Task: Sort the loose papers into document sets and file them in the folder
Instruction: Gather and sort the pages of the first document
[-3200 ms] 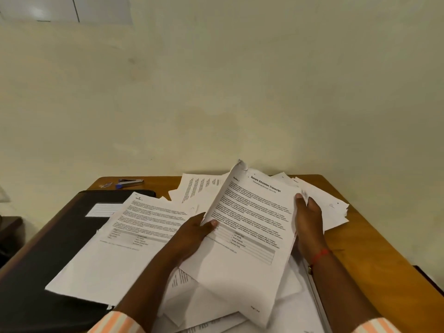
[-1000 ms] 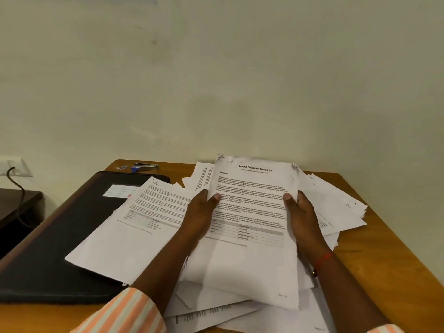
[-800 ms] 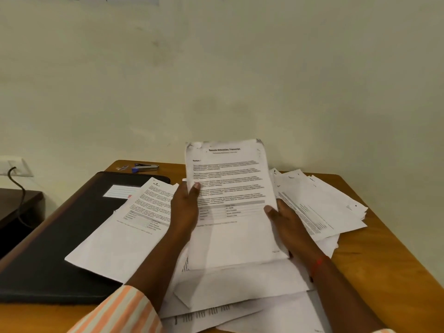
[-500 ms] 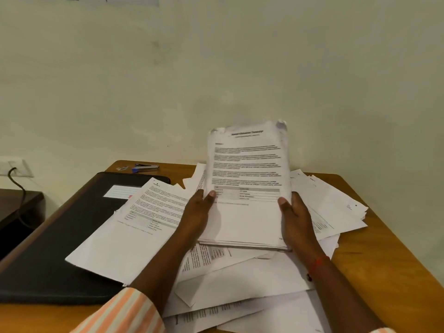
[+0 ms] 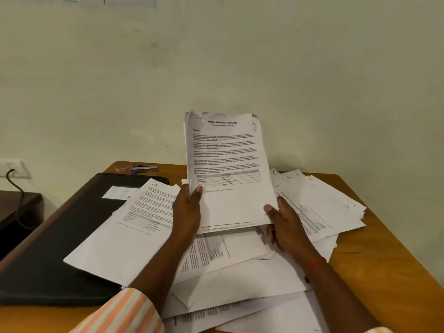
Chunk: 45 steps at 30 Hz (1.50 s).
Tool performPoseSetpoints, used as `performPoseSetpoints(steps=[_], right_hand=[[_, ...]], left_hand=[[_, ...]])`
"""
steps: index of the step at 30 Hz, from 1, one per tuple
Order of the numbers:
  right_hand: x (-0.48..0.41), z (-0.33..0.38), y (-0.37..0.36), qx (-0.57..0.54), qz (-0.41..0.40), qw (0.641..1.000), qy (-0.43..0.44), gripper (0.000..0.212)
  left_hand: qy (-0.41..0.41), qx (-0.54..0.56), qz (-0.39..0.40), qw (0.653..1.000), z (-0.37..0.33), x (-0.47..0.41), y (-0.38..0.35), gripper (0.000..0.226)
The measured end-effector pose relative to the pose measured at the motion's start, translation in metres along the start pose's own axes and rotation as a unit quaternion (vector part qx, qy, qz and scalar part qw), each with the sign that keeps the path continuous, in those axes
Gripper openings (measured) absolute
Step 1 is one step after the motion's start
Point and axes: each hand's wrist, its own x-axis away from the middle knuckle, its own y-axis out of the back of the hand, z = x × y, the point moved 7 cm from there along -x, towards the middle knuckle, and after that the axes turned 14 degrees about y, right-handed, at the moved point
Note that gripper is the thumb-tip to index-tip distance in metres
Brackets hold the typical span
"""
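Observation:
I hold a stack of printed sheets (image 5: pixel 228 169) nearly upright above the table, its top page headed like a transcript. My left hand (image 5: pixel 187 210) grips the stack's left edge, thumb on the front. My right hand (image 5: pixel 283 224) grips its lower right corner. Below lie loose papers (image 5: pixel 228 260) spread over the table, with another heap (image 5: pixel 319 203) fanned to the right. One printed sheet (image 5: pixel 134 219) lies partly over the shut black folder (image 5: pixel 60 236) at the left.
The wooden table (image 5: pixel 384 272) stands against a pale wall. A blue-tipped stapler (image 5: pixel 144 168) and a small item lie at the back left corner. A dark side table (image 5: pixel 16 207) with a cable and wall socket is further left.
Both hands lifted the stack off the pile and stood it upright. In the last half second it shifted a little left and lower.

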Motion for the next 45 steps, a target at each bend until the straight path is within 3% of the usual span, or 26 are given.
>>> performPoseSetpoints(steps=[4,9,16,20,23,26,32,37,40,45], right_hand=[[-0.003,0.001,0.01,0.01,-0.048,0.999,0.019,0.015],[-0.004,0.003,0.02,0.02,-0.087,0.995,0.045,0.016],[-0.001,0.009,0.016,0.026,-0.077,0.994,0.074,0.012],[-0.005,0.009,0.024,0.027,-0.098,0.991,0.084,0.002],[-0.006,0.01,0.031,-0.004,-0.121,0.99,0.074,0.025],[-0.005,0.014,0.034,-0.018,-0.133,0.988,0.082,0.034],[-0.001,0.022,0.027,-0.058,-0.153,0.98,0.11,0.037],[0.0,0.024,0.021,-0.051,-0.119,0.986,0.109,0.025],[0.001,0.023,0.02,-0.046,-0.118,0.987,0.103,0.031],[0.002,0.02,0.018,-0.047,-0.117,0.988,0.09,0.035]], left_hand=[[0.048,0.035,0.061,0.996,0.007,0.002,-0.01,0.041],[0.037,-0.017,0.13,0.991,0.01,0.012,-0.024,0.039],[-0.013,-0.058,0.035,0.998,0.004,0.013,-0.019,0.036],[-0.015,-0.07,0.041,0.997,0.007,0.011,-0.02,0.039],[-0.008,-0.072,0.094,0.993,0.014,0.016,-0.03,0.052],[-0.028,-0.077,0.111,0.99,0.014,0.019,-0.031,0.056],[-0.064,-0.018,0.11,0.992,-0.007,0.023,-0.026,0.034],[-0.069,0.055,0.092,0.992,-0.015,0.028,-0.02,0.03],[-0.066,0.082,0.093,0.99,-0.018,0.03,-0.018,0.019],[-0.063,0.088,0.09,0.99,-0.018,0.033,-0.021,0.021]])
